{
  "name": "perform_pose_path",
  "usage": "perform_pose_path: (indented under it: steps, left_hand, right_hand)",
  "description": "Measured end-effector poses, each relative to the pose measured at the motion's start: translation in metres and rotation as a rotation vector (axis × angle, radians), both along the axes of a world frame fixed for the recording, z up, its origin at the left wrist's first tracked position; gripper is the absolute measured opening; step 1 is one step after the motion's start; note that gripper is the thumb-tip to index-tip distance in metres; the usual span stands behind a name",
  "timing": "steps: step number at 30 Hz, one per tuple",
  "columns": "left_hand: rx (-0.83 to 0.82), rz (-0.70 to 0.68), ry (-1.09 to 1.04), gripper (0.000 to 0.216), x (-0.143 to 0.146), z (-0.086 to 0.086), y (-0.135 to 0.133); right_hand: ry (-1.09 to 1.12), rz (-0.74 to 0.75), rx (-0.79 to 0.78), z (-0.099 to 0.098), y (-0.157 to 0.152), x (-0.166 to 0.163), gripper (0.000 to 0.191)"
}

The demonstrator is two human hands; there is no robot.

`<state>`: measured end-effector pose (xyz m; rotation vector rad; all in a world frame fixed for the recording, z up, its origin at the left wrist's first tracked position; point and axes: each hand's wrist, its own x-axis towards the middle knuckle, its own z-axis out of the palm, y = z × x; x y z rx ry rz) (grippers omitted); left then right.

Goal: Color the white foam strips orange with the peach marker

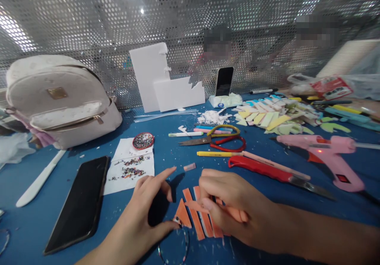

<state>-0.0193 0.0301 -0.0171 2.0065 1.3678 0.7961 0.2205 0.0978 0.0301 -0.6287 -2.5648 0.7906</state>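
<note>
My right hand is closed around an orange marker, its tip by an orange triangular piece. My left hand is open, with index finger and thumb spread apart. Its thumb tip rests at the triangle's lower left corner, beside a small dark-and-white bit I cannot make out. Several orange strips lie side by side under and beside my right hand, which partly hides them. A small pale pink cap lies just beyond my hands. Below my left thumb is a thin beaded ring.
Leftward lie a black phone, a white spatula-like tool and white paper with loose beads. Scissors, a red-handled utility knife and a pink glue gun lie beyond and rightward. A backpack stands back left.
</note>
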Motion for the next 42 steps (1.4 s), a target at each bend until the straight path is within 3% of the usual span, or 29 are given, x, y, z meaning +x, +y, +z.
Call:
perform_pose_path:
  steps: [22,35,42]
  left_hand:
    - [-0.001,0.01,0.008,0.093,-0.001,0.0027,0.0]
    - [0.0,0.007,0.026,0.091,-0.0007,0.0014,0.0005]
    - [-0.018,0.005,0.016,0.094,-0.0007,0.0032,0.0002]
  right_hand:
    - [0.035,0.019,-0.067,0.0008,-0.0001,0.0003,0.026]
    - [0.014,-0.063,-0.178,0.0033,0.0003,-0.0002,0.031]
    - [0.013,-0.095,-0.152,0.0011,0.0039,-0.0023,0.025]
